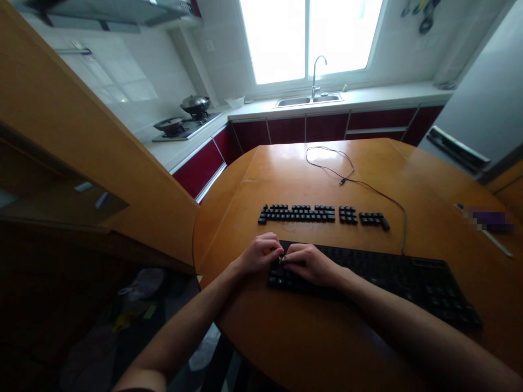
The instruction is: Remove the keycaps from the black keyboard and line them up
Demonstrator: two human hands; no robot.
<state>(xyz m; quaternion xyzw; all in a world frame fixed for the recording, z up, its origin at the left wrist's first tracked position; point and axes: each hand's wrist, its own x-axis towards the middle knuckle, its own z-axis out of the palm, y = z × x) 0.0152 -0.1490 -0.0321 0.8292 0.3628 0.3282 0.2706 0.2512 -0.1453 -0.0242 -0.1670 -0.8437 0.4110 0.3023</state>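
A black keyboard lies on the wooden table, its upper rows looking stripped of keycaps while keys remain along the bottom left and at the right end. At its left end my left hand is closed, fingers curled and tips brought together. Just beside it, my right hand makes a pinch over the keyboard's upper left. A tiny pale glint shows between the two hands' fingertips, too small to name. Behind the keyboard, loose black keycaps lie in rows, in separate groups matching a keyboard's layout.
From the keyboard's back edge a cable runs to a loop at the table's far side. A blurred purple item lies at the right of the table. Beyond are a sink, a stove with pans and a wooden partition at left.
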